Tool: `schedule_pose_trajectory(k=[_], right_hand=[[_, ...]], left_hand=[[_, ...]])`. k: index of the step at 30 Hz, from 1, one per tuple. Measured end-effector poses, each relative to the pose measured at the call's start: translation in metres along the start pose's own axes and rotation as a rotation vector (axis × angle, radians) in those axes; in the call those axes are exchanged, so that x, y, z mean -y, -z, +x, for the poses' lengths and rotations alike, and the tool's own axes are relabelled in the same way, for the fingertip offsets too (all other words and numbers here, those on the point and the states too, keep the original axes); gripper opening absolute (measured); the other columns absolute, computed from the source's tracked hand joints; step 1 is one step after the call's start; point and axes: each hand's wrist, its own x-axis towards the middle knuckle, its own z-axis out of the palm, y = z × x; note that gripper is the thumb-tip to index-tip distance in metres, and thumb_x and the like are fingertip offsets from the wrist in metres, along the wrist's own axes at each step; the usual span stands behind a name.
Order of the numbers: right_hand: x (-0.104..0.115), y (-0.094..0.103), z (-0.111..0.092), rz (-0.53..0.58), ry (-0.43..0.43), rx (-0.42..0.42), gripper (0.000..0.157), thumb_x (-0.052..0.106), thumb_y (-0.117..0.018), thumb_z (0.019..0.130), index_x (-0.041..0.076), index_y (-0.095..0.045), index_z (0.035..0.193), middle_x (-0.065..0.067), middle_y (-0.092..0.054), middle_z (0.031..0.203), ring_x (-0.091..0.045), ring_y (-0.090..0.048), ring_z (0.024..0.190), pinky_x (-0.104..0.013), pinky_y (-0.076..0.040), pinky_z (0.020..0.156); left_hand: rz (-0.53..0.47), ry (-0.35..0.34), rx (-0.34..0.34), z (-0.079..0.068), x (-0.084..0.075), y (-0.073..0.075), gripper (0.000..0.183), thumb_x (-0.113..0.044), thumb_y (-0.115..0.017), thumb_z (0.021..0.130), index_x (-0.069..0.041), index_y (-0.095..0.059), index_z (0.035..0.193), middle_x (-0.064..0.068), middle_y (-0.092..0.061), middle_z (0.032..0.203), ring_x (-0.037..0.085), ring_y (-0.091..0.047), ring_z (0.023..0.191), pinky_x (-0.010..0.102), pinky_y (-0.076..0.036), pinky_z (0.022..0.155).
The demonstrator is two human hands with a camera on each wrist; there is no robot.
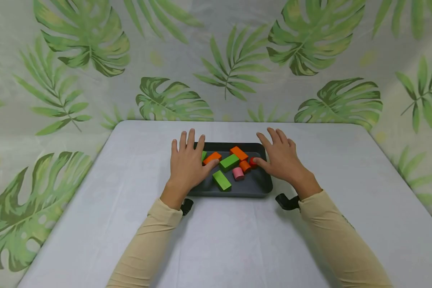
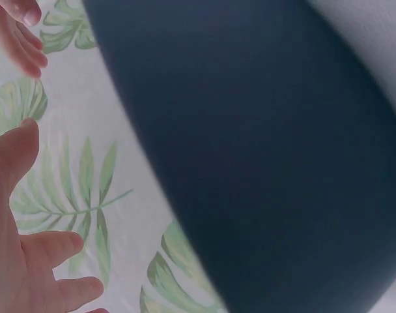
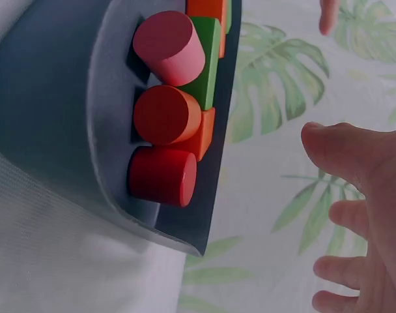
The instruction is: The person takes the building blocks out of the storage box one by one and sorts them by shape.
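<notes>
A dark grey tray [image 1: 245, 193] holds several coloured blocks. My left hand [image 1: 188, 166] hovers over its left end with fingers spread, hiding that part and some of a green piece [image 1: 204, 155]. Over the right rim, my right hand [image 1: 282, 158] has its fingers extended and holds nothing. Its thumb overlaps a red cylinder [image 1: 253, 163] in the head view, but the right wrist view shows that hand apart from the red cylinder [image 3: 162, 176]. Beside it lie an orange cylinder [image 1: 245, 166] and a pink cylinder [image 1: 238, 173]. Green blocks [image 1: 229, 163] and orange blocks [image 1: 239, 153] lie around them.
The tray rests on a table with a white cloth [image 1: 230, 240]. Behind stands a leaf-patterned backdrop [image 1: 237, 60]. Black wrist mounts [image 1: 287, 202] stick out below both wrists, near the tray's front corners.
</notes>
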Motion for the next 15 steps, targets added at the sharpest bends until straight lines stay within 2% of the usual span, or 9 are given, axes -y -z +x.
schedule_pose_trajectory(k=[5,8,11,15], right_hand=[[-0.001,0.002,0.000,0.003,0.009,0.000,0.079,0.044,-0.066,0.093,0.012,-0.029,0.156,-0.023,-0.020,0.162,-0.047,-0.014,0.149,-0.071,-0.023,0.111],[-0.002,0.006,0.000,0.004,0.018,0.004,0.076,0.043,-0.064,0.094,0.011,-0.031,0.156,-0.024,-0.022,0.161,-0.047,-0.016,0.149,-0.071,-0.025,0.110],[-0.003,0.010,-0.001,0.017,0.031,-0.005,0.072,0.041,-0.063,0.095,0.011,-0.035,0.154,-0.024,-0.027,0.160,-0.046,-0.019,0.148,-0.071,-0.028,0.109],[-0.009,0.016,-0.006,0.071,0.074,-0.040,0.058,0.034,-0.065,0.095,0.006,-0.049,0.143,-0.023,-0.041,0.152,-0.044,-0.030,0.144,-0.067,-0.034,0.108]], left_hand=[[0.007,-0.013,0.017,-0.001,0.004,0.004,0.086,-0.073,-0.046,0.091,-0.018,-0.033,0.155,0.015,-0.019,0.165,0.038,-0.019,0.152,0.059,-0.021,0.121],[0.006,-0.045,0.016,-0.004,0.008,0.006,0.082,-0.068,-0.050,0.092,-0.016,-0.034,0.154,0.016,-0.020,0.165,0.038,-0.020,0.151,0.059,-0.023,0.120],[0.003,-0.102,-0.008,-0.007,0.014,0.007,0.076,-0.060,-0.055,0.094,-0.014,-0.039,0.152,0.017,-0.026,0.163,0.037,-0.025,0.149,0.058,-0.028,0.118],[-0.043,-0.225,-0.079,-0.015,0.024,0.012,0.066,-0.048,-0.064,0.094,-0.010,-0.048,0.146,0.018,-0.040,0.155,0.036,-0.039,0.142,0.055,-0.038,0.112]])
